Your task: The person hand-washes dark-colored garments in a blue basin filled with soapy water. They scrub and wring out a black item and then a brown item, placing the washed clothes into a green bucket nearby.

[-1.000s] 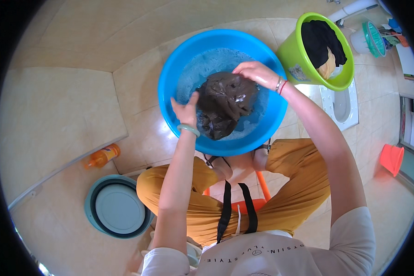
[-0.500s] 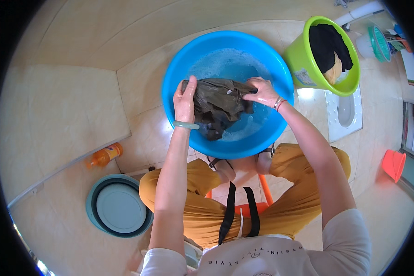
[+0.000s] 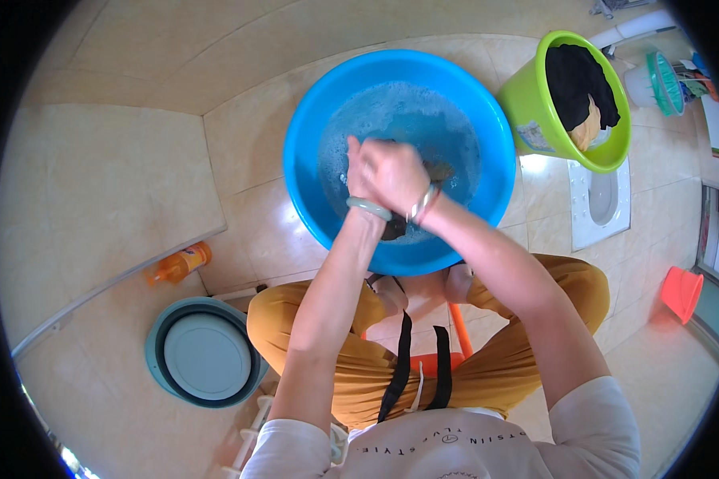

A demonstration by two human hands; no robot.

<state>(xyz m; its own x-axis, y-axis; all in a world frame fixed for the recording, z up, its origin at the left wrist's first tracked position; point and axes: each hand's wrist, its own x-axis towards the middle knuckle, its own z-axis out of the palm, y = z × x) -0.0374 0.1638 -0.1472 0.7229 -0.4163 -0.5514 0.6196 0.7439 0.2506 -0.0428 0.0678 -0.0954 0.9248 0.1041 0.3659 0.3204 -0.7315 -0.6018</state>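
Note:
A large blue basin of soapy water stands in front of me. Over its middle my left hand and my right hand are pressed together, the right one lying across the left and smeared by motion. Both are closed on a dark olive-brown garment. Little of the cloth shows: a dark piece hangs below my wrists and a brownish part lies in the water to the right of my hands. The rest is hidden behind my fingers.
A lime-green bucket with black and tan clothes stands at the basin's right, near a white squat toilet. Left lie an orange bottle and a grey-green folding basin. Farther right is a coral-red bucket.
My hands have come together over the basin, the right moving left onto the left hand. The garment, spread between them before, is now bunched and mostly hidden, partly down in the water.

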